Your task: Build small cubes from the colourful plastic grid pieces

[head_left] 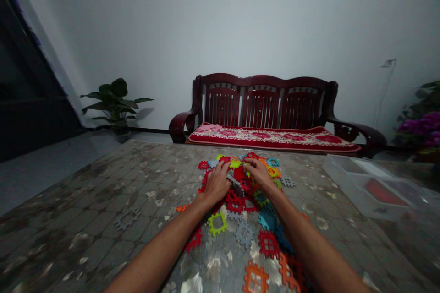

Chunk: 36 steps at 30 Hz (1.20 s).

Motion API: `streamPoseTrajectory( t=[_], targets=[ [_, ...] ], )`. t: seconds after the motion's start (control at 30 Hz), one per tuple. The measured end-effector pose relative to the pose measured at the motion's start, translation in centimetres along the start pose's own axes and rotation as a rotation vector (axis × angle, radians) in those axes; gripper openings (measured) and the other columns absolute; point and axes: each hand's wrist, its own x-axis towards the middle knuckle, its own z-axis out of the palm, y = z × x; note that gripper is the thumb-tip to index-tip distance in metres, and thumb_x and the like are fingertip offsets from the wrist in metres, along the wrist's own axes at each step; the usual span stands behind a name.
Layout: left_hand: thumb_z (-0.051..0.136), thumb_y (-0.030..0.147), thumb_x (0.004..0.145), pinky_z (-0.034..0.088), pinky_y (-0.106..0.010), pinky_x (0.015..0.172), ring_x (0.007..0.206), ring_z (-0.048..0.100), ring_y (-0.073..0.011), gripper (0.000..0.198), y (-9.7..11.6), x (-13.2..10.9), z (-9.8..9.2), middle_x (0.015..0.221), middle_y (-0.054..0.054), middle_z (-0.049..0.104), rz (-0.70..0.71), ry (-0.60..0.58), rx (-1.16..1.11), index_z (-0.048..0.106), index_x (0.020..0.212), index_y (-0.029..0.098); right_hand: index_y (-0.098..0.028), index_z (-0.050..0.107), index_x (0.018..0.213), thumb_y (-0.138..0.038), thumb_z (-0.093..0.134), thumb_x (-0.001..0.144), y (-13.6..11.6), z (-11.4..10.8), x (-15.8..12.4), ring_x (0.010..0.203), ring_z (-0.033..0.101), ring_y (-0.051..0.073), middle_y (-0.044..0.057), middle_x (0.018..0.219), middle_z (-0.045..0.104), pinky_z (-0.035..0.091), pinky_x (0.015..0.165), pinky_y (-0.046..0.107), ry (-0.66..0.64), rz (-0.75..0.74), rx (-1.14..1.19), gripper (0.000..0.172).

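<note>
Bright interlocking plastic pieces with notched edges lie in a loose heap in the middle of the table. My left hand [217, 184] reaches over the heap's left side, fingers bent down, its thumb side against a tilted grey piece [235, 183]. Opposite it, my right hand [258, 173] has its fingers curled in a pinch above the red and yellow-green pieces; whatever is between the fingertips is too small to make out. A yellow-green piece [235, 164] shows between the two hands. Nearer me are a yellow-green frame [224, 225], a grey window piece [244, 234] and a red window piece [268, 243].
The patterned table [92, 206] extends around the heap. A lone grey frame [118, 224] lies at left, an orange window piece [246, 279] near the front. At right stands a clear plastic box [364, 201]. Behind are a wooden bench [261, 105] and a potted plant [115, 100].
</note>
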Motion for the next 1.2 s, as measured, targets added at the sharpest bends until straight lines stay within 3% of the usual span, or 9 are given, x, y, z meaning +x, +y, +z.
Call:
streamPoseTrajectory(
  t=[0.1,0.27,0.4,0.53,0.67,0.77,0.9,1.07,1.2],
  targets=[
    [0.047,0.012,0.090,0.034,-0.046,0.124,0.150,0.046,-0.0259,0.066,0.1,0.0,0.1,0.163,-0.012,0.049,-0.106,-0.073,0.051,0.048,0.155,0.022,-0.022,0.080,0.104,-0.039,0.071,0.073,0.6,-1.1,-0.7,0.110,0.070,0.029,0.008,0.112,0.079,0.052,0.104,0.046,-0.002,-0.053,-0.081,0.036],
    [0.039,0.009,0.092,0.039,-0.045,0.120,0.144,0.053,-0.0242,0.063,0.1,1.0,-1.0,0.155,-0.012,0.059,-0.186,-0.045,0.043,0.050,0.152,0.022,-0.022,0.079,0.111,-0.036,0.070,0.072,0.5,-4.1,-2.9,0.112,0.070,0.029,0.008,0.118,0.078,0.052,0.105,0.048,0.003,-0.049,-0.124,0.042],
    [0.038,0.006,0.088,0.031,-0.048,0.127,0.149,0.046,-0.0236,0.066,-0.7,-0.8,-1.4,0.159,-0.010,0.055,-0.052,0.136,0.041,0.053,0.150,0.021,-0.023,0.077,0.119,-0.044,0.073,0.075,1.0,-8.3,-6.1,0.120,0.067,0.033,0.011,0.128,0.075,0.052,0.107,0.051,-0.056,-0.032,-0.178,0.050],
    [0.039,0.009,0.091,0.021,-0.058,0.131,0.158,0.032,-0.0269,0.061,-1.2,-5.6,-0.8,0.162,-0.009,0.051,0.192,0.223,0.019,0.058,0.147,0.022,-0.024,0.075,0.129,-0.054,0.075,0.077,2.7,-12.3,-10.8,0.137,0.057,0.037,0.014,0.142,0.067,0.040,0.119,0.058,-0.169,-0.099,-0.390,0.060],
    [0.045,0.026,0.100,0.023,-0.061,0.131,0.161,0.024,-0.0292,0.055,-0.5,-11.4,-0.3,0.169,-0.006,0.042,0.363,-0.075,-0.022,0.052,0.154,0.028,-0.029,0.061,0.149,-0.067,0.070,0.084,4.0,-13.7,-15.6,0.151,0.041,0.041,0.014,0.163,0.048,0.029,0.125,0.064,-0.326,-0.137,-0.657,0.076],
    [0.065,0.052,0.092,0.022,-0.067,0.128,0.163,0.016,-0.0376,0.084,0.5,-14.7,0.2,0.177,-0.010,0.022,0.463,-0.389,-0.026,0.032,0.166,0.032,-0.030,0.054,0.156,-0.073,0.064,0.089,4.0,-12.8,-17.5,0.155,0.033,0.041,0.014,0.168,0.040,0.024,0.126,0.066,-0.410,-0.187,-0.810,0.080],
    [0.080,0.059,0.077,0.017,-0.073,0.126,0.163,0.005,-0.0440,0.114,2.1,-15.9,1.6,0.178,-0.015,0.007,0.463,-0.614,0.018,0.019,0.170,0.032,-0.028,0.058,0.153,-0.069,0.058,0.095,3.5,-10.9,-16.7,0.150,0.041,0.039,0.015,0.161,0.050,0.029,0.124,0.064,-0.362,-0.285,-0.915,0.071],
    [0.070,0.050,0.090,0.022,-0.066,0.128,0.163,0.016,-0.0394,0.090,3.9,-13.6,4.1,0.178,-0.016,0.014,0.371,-0.456,0.090,0.030,0.167,0.027,-0.025,0.066,0.143,-0.057,0.051,0.102,4.2,-10.0,-12.9,0.137,0.055,0.033,0.014,0.147,0.063,0.039,0.118,0.057,-0.259,-0.344,-0.823,0.055],
    [0.061,0.059,0.095,0.029,-0.060,0.127,0.158,0.032,-0.0353,0.079,4.9,-12.2,5.2,0.173,-0.015,0.033,0.376,-0.320,0.160,0.038,0.164,0.027,-0.023,0.066,0.142,-0.050,0.037,0.106,5.6,-12.1,-10.8,0.138,0.055,0.030,0.014,0.147,0.063,0.041,0.118,0.050,-0.098,-0.262,-0.753,0.054]
  ],
)
